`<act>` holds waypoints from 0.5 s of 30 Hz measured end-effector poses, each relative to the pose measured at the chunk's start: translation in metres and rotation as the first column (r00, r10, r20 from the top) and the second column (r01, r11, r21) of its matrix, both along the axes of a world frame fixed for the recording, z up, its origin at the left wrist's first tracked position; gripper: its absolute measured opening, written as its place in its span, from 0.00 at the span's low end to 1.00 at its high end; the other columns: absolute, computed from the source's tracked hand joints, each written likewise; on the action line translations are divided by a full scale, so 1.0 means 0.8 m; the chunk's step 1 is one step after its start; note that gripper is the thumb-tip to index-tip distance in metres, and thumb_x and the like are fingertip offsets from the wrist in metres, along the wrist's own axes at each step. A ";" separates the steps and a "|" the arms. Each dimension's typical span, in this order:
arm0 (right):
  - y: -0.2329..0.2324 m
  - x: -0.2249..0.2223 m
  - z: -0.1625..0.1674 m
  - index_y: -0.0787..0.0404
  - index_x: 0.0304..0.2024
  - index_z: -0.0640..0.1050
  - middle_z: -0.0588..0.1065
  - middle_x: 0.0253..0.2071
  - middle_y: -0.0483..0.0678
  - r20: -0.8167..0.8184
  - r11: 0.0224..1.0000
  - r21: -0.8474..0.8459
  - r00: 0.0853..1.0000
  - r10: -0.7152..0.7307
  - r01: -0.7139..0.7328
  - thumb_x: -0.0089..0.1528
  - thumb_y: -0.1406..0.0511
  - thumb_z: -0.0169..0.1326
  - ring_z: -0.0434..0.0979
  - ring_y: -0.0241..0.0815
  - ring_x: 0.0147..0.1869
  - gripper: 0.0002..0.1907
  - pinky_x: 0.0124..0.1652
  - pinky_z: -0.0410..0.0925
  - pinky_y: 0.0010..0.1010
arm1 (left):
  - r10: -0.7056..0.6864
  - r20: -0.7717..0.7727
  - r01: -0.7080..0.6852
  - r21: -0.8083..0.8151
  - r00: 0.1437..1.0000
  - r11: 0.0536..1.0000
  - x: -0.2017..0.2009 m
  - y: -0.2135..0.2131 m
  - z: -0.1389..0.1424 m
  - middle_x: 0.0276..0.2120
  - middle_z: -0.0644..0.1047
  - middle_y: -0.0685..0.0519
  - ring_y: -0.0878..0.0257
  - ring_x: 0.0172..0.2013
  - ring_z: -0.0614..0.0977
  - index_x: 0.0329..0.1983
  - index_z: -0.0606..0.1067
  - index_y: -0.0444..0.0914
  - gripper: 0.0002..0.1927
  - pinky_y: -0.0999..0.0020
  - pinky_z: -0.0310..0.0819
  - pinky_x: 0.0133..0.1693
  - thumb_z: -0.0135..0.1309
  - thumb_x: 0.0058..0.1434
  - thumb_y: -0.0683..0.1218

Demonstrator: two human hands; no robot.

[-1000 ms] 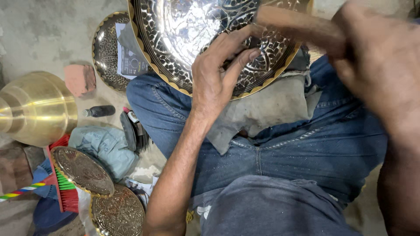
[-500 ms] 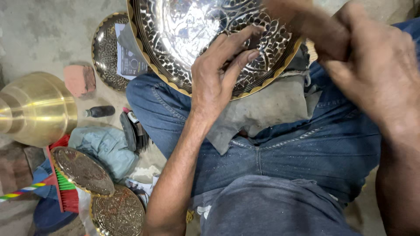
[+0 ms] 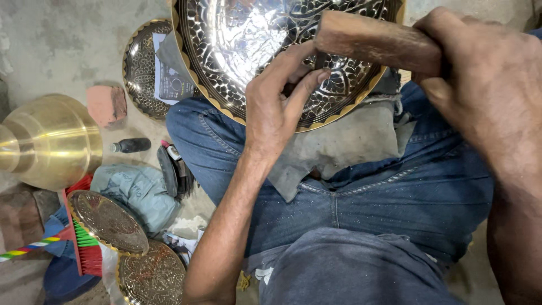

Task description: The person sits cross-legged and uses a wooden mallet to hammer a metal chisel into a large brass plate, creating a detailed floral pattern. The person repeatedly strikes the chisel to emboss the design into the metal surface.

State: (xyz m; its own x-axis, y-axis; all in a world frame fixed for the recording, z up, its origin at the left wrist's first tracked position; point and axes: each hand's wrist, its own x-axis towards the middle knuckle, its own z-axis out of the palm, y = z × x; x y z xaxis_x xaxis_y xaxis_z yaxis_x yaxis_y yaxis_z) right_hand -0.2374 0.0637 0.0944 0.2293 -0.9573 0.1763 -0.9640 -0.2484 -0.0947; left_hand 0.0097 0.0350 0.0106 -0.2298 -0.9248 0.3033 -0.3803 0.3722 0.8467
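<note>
A small dark chisel (image 3: 319, 59) is pinched between the fingertips of the left hand (image 3: 276, 107), against the engraved brass plate (image 3: 237, 51) beneath them. A wooden mallet (image 3: 375, 40) is clamped by the right hand (image 3: 485, 85), just above those fingertips.

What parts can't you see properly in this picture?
- Head view: the top of the big engraved plate runs off the upper edge.
- Whatever the left hand pinches against the plate is hidden by its own fingers.
- The wooden mallet is partly covered by the right hand, so its far end is unseen.
- The brass vessel is cut by the left edge.
</note>
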 end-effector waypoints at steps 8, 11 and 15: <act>-0.010 -0.003 -0.007 0.61 0.50 0.76 0.78 0.40 0.53 0.486 0.969 0.184 0.842 -0.235 0.165 0.71 0.64 0.67 0.81 0.50 0.40 0.13 0.39 0.73 0.40 | 0.029 0.024 -0.030 0.009 0.999 1.000 -0.004 0.001 0.007 0.46 0.84 0.54 0.69 0.40 0.88 0.61 0.76 0.41 0.19 0.74 0.83 0.39 0.63 0.68 0.45; -0.007 -0.007 -0.009 0.61 0.48 0.76 0.80 0.39 0.53 0.359 0.998 0.051 0.932 -0.044 0.027 0.68 0.68 0.66 0.83 0.49 0.40 0.11 0.40 0.75 0.40 | 0.015 0.009 -0.015 0.001 1.000 1.000 -0.003 0.002 0.005 0.47 0.84 0.54 0.68 0.42 0.88 0.62 0.76 0.41 0.19 0.74 0.84 0.41 0.62 0.69 0.45; -0.004 -0.009 -0.006 0.65 0.51 0.76 0.79 0.36 0.57 0.091 0.992 -0.113 0.993 0.073 -0.063 0.61 0.69 0.68 0.83 0.53 0.39 0.19 0.37 0.75 0.39 | 0.022 0.029 -0.021 -0.034 0.999 0.999 -0.002 0.002 0.001 0.48 0.84 0.54 0.67 0.42 0.88 0.61 0.76 0.41 0.19 0.74 0.85 0.41 0.62 0.69 0.46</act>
State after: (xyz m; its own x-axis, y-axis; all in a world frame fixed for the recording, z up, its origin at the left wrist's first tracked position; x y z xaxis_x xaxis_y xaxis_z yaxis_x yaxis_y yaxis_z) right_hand -0.2442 0.0605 0.0899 0.2703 -0.9136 0.3036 -0.9326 -0.3268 -0.1532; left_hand 0.0081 0.0365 0.0116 -0.2188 -0.9192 0.3275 -0.4133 0.3914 0.8222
